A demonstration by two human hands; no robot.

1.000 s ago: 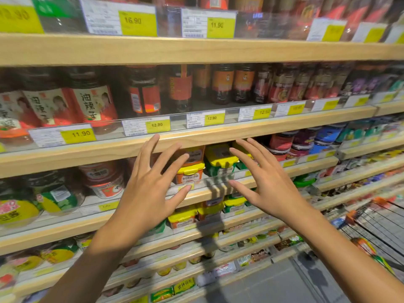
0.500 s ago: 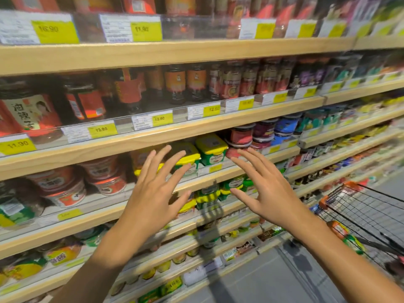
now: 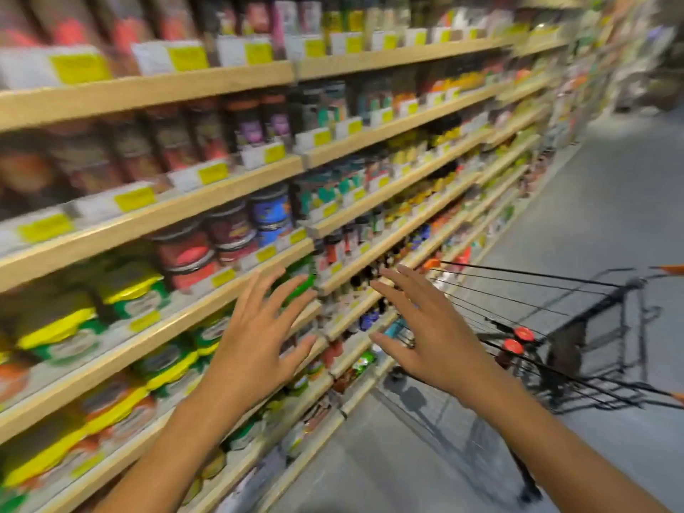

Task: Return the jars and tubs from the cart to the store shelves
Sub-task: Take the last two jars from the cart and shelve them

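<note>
Looking from the head view, the cart (image 3: 577,338) stands to the right, just past the right hand (image 3: 429,338), the nearer one; its contents are too blurred to make out. Both the right and the left hand (image 3: 255,349) hover before the shelves (image 3: 237,290), fingers spread wide, holding nothing.
</note>
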